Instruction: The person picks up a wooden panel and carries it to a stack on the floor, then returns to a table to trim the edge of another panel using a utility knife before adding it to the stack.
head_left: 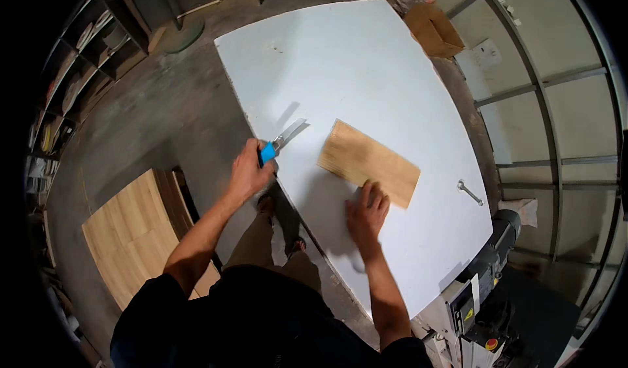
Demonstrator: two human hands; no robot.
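Observation:
A utility knife with a blue handle (pixel 267 153) and a long slant-tipped metal blade is gripped in my left hand (pixel 250 172). Its blade points away over the left edge of the white table (pixel 399 93). A light brown rectangular wooden board (pixel 366 155) with visible grain lies at a slant on the tabletop, or just above it. My right hand (pixel 367 216) has its fingers closed on the board's near edge. The board's surface looks slightly blurred.
A metal wrench-like tool (pixel 470 192) lies near the table's right edge. Stacked wooden boards (pixel 134 234) stand at the lower left. Machinery (pixel 471 309) adjoins the near right corner. A cardboard box (pixel 433 31) is beyond the far right; shelves (pixel 85 60) line the left.

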